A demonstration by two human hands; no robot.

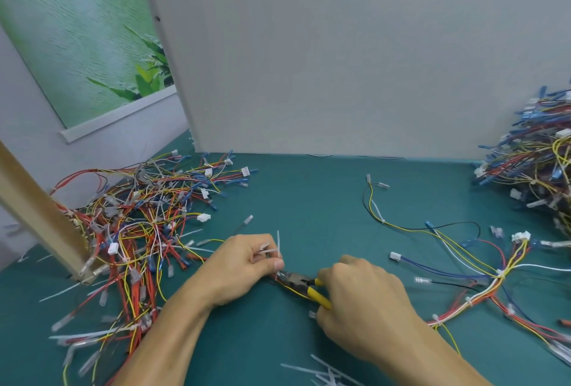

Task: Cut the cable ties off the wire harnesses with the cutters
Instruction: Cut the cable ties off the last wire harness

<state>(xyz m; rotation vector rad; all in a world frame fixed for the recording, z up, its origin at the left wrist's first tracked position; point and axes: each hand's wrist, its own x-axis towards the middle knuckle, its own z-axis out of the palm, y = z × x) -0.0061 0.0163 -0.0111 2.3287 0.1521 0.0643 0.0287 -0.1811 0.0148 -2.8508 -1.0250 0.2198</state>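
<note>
My right hand [361, 296] grips the yellow-handled cutters [306, 287], whose dark jaws point left at the wires under my left fingertips. My left hand [247, 265] pinches a white cable tie [275, 250] and the red and yellow wires of a harness at the jaws. That wire harness [482, 290] trails off to the right across the green mat, with white ties around its bundle.
A big tangle of harnesses [145, 225] lies at the left beside a leaning wooden board [40, 215]. Another heap [537, 160] is stacked at the far right. Loose white ties [324, 373] lie near the front edge. A grey partition [340, 61] stands behind.
</note>
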